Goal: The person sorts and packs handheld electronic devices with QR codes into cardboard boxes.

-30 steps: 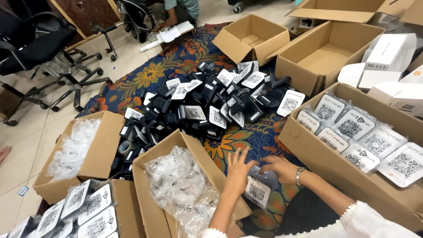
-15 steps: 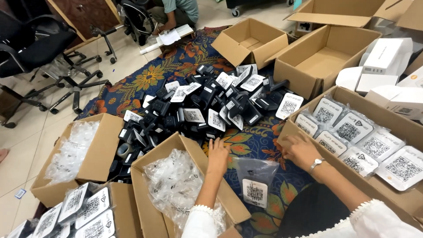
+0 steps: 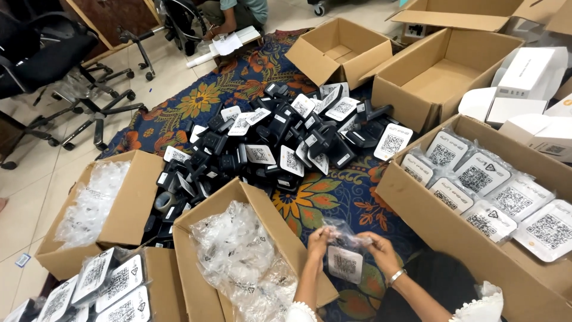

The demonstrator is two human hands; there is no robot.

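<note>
Both my hands hold one clear plastic bag [image 3: 345, 257] with a black device and a white coded label inside it, low in the head view above the patterned rug. My left hand [image 3: 317, 241] pinches the bag's left top edge. My right hand [image 3: 379, 250], with a bracelet at the wrist, grips its right side. A pile of black devices with white labels [image 3: 280, 143] lies on the rug beyond. A cardboard box of empty clear bags [image 3: 238, 256] stands just left of my left hand.
A large box of bagged labelled devices [image 3: 482, 191] stands at right. Open cardboard boxes [image 3: 435, 77] stand at the back, white boxes [image 3: 524, 83] at far right. Another box of bags [image 3: 95, 203] and bagged devices [image 3: 101, 280] lie left. Office chairs [image 3: 53, 65] and a seated person [image 3: 232, 15] are behind.
My hands were apart, the left near the bag box and the right by the big box. They have come together and taken hold of the bagged device, lifting it off the rug.
</note>
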